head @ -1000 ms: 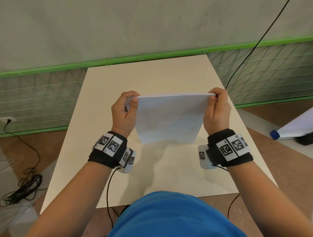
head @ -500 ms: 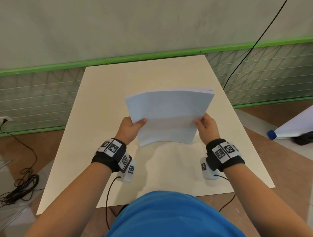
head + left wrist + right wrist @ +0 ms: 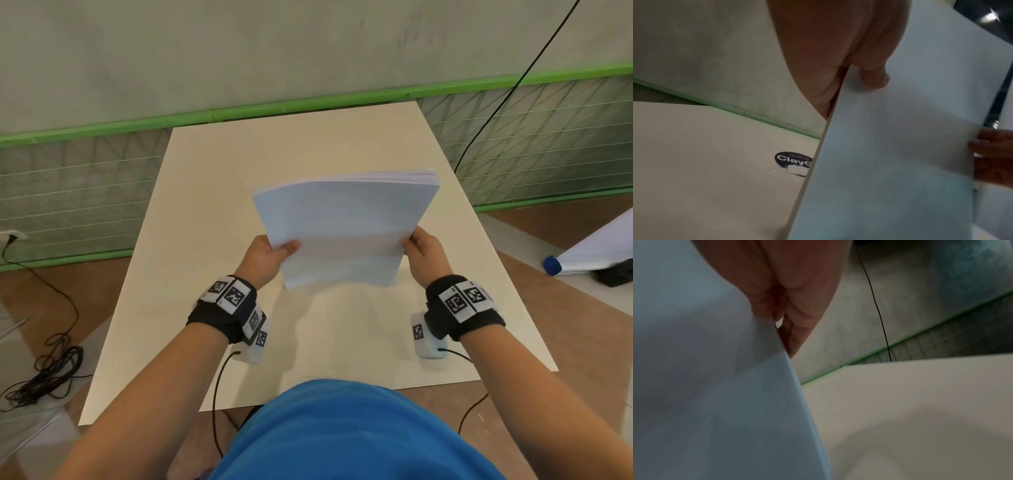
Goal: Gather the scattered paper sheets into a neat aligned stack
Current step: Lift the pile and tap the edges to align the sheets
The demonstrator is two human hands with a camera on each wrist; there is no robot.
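Since a second ago my hands have slid from the top corners down to the lower sides of the one paper stack (image 3: 346, 226). My left hand (image 3: 265, 258) and right hand (image 3: 424, 255) each pinch a side, holding it tilted above the bench (image 3: 212, 205).

Left hand (image 3: 840, 48) pinching paper stack (image 3: 900, 146) at its near edge, thumb on top; right-hand fingers (image 3: 995, 154) across the sheet; dark sticker (image 3: 792, 160) on table (image 3: 705, 162) just beside the grip.
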